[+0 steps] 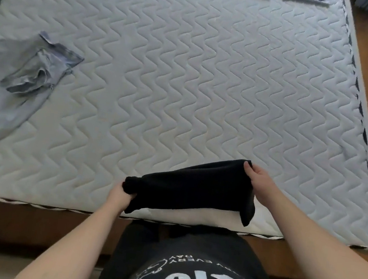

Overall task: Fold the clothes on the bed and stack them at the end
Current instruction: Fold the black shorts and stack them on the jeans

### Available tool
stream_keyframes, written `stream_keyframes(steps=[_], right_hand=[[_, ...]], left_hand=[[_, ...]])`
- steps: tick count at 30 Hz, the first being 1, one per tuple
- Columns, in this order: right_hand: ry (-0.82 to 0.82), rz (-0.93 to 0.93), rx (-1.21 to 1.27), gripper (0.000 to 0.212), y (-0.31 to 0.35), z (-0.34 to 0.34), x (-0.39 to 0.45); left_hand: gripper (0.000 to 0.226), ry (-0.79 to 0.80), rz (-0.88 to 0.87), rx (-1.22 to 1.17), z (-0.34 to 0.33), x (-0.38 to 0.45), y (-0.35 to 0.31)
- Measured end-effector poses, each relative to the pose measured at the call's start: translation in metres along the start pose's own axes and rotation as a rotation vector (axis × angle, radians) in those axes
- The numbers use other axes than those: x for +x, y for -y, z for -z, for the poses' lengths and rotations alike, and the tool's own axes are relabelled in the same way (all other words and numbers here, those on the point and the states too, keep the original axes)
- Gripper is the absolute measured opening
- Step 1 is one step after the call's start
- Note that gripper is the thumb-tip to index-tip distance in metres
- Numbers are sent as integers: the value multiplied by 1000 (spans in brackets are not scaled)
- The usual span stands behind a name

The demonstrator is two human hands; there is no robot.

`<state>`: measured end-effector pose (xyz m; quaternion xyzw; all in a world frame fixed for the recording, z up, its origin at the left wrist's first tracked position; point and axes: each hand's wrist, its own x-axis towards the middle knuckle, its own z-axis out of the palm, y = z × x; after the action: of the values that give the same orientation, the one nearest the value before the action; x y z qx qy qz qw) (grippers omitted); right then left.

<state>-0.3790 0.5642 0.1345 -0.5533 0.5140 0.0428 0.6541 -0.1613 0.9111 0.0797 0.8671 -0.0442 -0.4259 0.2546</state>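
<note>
Two grips: your left hand (121, 195) bunches, your right hand (257, 180) pinches the black garment (193, 187); its loose corner may unfold.

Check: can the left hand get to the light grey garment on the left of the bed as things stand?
Probably not yet. The left hand grips one bunched end of the black garment, and the right hand holds the other. The light grey garment lies well off to the left, with only bare mattress between, so the path itself looks free.

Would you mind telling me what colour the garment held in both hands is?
The garment is plain black, seen clearly in the head view.
</note>
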Motion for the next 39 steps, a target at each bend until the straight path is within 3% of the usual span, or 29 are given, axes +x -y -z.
stream_keyframes(steps=[6,12,20,24,28,39], right_hand=[[-13,-30,-56,31,29,-80,43],[-95,18,-423,45,67,-156,100],[-39,34,-560,42,110,-227,163],[-3,9,-525,53,116,-238,180],[-36,-17,-483,51,104,-235,178],[-215,-234,-465,44,6,-157,176]], left_hand=[[28,25,88,-66,41,37,43],[42,54,153,-174,96,86,82],[49,-115,185,-210,158,152,90],[60,-231,254,-233,165,169,87],[47,-245,209,-246,154,171,70],[21,123,-144,67,34,173,-33]])
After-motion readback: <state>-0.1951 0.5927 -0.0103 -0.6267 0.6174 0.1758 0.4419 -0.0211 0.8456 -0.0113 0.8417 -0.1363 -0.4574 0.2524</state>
